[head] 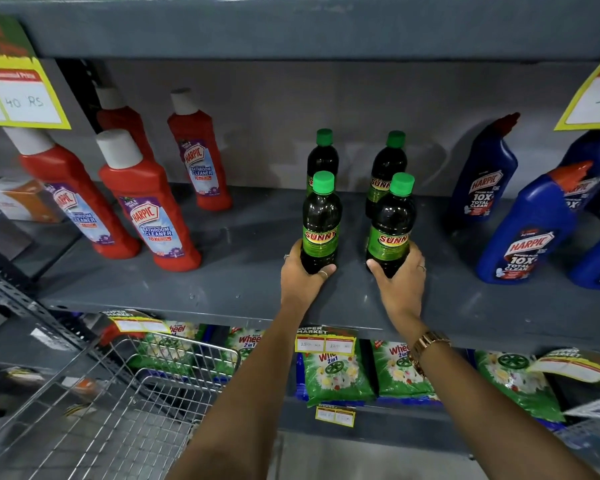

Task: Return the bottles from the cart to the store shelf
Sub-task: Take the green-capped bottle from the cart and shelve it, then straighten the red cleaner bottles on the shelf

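Two dark Sunny bottles with green caps stand upright at the front of the grey shelf [243, 282]. My left hand [303, 277] is wrapped around the base of the left front bottle [321, 220]. Around the base of the right front bottle [392, 223] sits my right hand [400, 282]. Behind them stand two more of the same kind, the back left bottle [323, 157] and the back right bottle [387, 168], both untouched. The wire cart [125, 403] is at the lower left, and I see no bottles in its visible part.
Red Harpic bathroom cleaner bottles [146, 202] stand on the shelf to the left, blue Harpic bottles [523, 223] to the right. Green detergent packs [336, 372] fill the shelf below. Yellow price tags [18, 91] hang from the shelf above.
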Available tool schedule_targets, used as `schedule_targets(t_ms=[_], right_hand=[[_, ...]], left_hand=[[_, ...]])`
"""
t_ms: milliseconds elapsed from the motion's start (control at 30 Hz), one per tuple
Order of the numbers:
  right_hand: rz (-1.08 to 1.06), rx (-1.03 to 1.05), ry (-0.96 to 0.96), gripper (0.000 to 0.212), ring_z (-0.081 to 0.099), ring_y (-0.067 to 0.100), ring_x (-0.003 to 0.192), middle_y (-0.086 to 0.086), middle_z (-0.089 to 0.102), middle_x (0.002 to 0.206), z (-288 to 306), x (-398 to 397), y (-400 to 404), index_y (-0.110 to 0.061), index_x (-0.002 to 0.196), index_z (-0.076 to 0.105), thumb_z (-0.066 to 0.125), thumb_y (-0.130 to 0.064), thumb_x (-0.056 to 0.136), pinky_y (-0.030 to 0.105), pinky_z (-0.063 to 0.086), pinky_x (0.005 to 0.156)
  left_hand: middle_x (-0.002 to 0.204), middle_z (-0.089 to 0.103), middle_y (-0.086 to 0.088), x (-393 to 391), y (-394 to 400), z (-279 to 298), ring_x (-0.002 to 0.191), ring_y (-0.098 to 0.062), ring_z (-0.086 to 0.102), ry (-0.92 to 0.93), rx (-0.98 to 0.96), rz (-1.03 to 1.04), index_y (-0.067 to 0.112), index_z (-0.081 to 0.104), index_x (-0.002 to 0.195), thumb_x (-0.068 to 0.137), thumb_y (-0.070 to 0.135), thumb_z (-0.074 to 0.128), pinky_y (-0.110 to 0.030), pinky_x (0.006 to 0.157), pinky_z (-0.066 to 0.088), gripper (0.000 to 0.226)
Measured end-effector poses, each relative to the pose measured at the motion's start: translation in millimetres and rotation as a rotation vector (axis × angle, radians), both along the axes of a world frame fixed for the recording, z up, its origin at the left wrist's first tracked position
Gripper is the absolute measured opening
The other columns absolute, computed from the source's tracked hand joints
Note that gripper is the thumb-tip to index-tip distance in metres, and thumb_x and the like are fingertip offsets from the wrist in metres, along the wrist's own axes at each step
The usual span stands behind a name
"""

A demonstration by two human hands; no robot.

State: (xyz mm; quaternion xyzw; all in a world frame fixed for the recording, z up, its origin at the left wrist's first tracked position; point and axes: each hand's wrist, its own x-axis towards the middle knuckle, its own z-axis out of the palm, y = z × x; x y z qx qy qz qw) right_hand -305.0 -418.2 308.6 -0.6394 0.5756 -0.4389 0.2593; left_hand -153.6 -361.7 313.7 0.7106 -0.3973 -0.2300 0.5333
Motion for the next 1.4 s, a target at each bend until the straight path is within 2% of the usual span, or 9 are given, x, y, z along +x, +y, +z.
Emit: schedule_targets(t_ms=[100, 233, 500, 633, 800, 967, 1167, 1300, 1400], right_hand=[[-0.072, -0.061, 0.013, 0.078, 0.038, 0.034, 0.124, 0.02, 0.043, 0.132, 4.5, 2.8, 9.6, -0.003, 0.131, 0.035, 0.074, -0.035, 0.07, 0.044, 0.036, 0.103], [-0.042, -0.247, 0.098, 0.055, 0.048, 0.037, 0.1, 0.024, 0.053, 0.108, 3.4, 16.3, 28.9, 0.003, 0.109, 0.048, 0.061, -0.039, 0.076, 0.048, 0.046, 0.087], [0.29, -0.271, -0.04, 0.029, 0.05, 0.023, 0.091, 0.022, 0.056, 0.1, 7.5, 93.1, 71.4, 0.004, 0.099, 0.053, 0.063, -0.016, 0.081, 0.014, 0.032, 0.076], [0.425, -0.184, -0.095, 0.027, 0.044, 0.016, 0.083, 0.015, 0.054, 0.099, 7.3, 135.7, 80.7, 0.001, 0.102, 0.051, 0.061, -0.013, 0.082, 0.012, 0.031, 0.071], [0.59, -0.043, -0.078, 0.025, 0.052, 0.021, 0.077, -0.003, 0.046, 0.097, 3.5, 216.0, 89.5, -0.005, 0.101, 0.05, 0.062, -0.014, 0.08, 0.024, 0.041, 0.072], [0.601, 0.156, -0.094, 0.039, 0.057, 0.023, 0.082, 0.001, 0.05, 0.1, -1.2, 247.0, 92.0, -0.005, 0.109, 0.052, 0.069, -0.018, 0.077, 0.035, 0.049, 0.078], [0.667, 0.181, 0.041, 0.058, 0.057, 0.024, 0.1, 0.008, 0.058, 0.116, -3.6, 275.1, 85.3, -0.011, 0.118, 0.049, 0.074, -0.031, 0.069, 0.03, 0.048, 0.08], [0.626, 0.173, 0.148, 0.054, 0.058, 0.026, 0.105, 0.007, 0.062, 0.113, -1.8, 288.7, 73.6, -0.016, 0.108, 0.055, 0.072, -0.044, 0.066, 0.04, 0.052, 0.085], [0.64, 0.208, 0.164, 0.048, 0.061, 0.026, 0.102, 0.004, 0.067, 0.111, -1.8, 292.4, 69.8, -0.021, 0.105, 0.058, 0.071, -0.047, 0.066, 0.041, 0.052, 0.087]], left_hand=[[0.124, 0.06, -0.011, 0.3, 7.3, -1.6, 0.111, -0.018, 0.054, 0.06, -0.026, 0.029, 0.008, 0.045, 0.131, 0.071, 0.014, 0.08, -0.025, 0.093, 0.042, 0.069], [0.122, 0.06, -0.012, 11.6, 25.4, -6.2, 0.111, -0.015, 0.051, 0.064, -0.096, 0.234, 0.005, 0.052, 0.123, 0.079, 0.015, 0.073, -0.023, 0.092, 0.039, 0.051], [0.113, 0.064, -0.017, 85.7, 71.0, -4.2, 0.106, -0.029, 0.057, 0.0, -0.18, 0.623, 0.002, 0.058, 0.112, 0.085, 0.014, 0.065, -0.04, 0.092, 0.048, 0.03], [0.105, 0.064, -0.022, 127.5, 93.7, -2.7, 0.1, -0.033, 0.058, -0.052, -0.188, 0.725, -0.002, 0.058, 0.106, 0.085, 0.012, 0.064, -0.041, 0.089, 0.047, 0.025], [0.114, 0.062, -0.019, 201.6, 119.2, -0.3, 0.106, -0.031, 0.055, -0.022, -0.166, 0.83, 0.0, 0.057, 0.11, 0.085, 0.012, 0.064, -0.037, 0.092, 0.044, 0.029], [0.11, 0.062, -0.02, 220.6, 119.4, -6.4, 0.102, -0.031, 0.057, -0.006, -0.097, 0.789, 0.0, 0.055, 0.11, 0.083, 0.012, 0.067, -0.029, 0.083, 0.041, 0.032], [0.093, 0.055, -0.012, 268.6, 118.0, -5.4, 0.083, -0.025, 0.053, -0.075, 0.096, 0.67, 0.001, 0.05, 0.107, 0.073, 0.011, 0.075, -0.037, 0.08, 0.047, 0.044], [0.119, 0.062, -0.011, 301.4, 108.4, -10.8, 0.111, -0.032, 0.056, -0.105, 0.157, 0.65, 0.014, 0.045, 0.12, 0.061, 0.038, 0.08, -0.042, 0.098, 0.044, 0.073], [0.131, 0.056, -0.006, 311.2, 98.1, -14.0, 0.124, -0.028, 0.048, -0.161, 0.223, 0.657, 0.02, 0.039, 0.128, 0.056, 0.053, 0.076, -0.044, 0.112, 0.027, 0.087]])
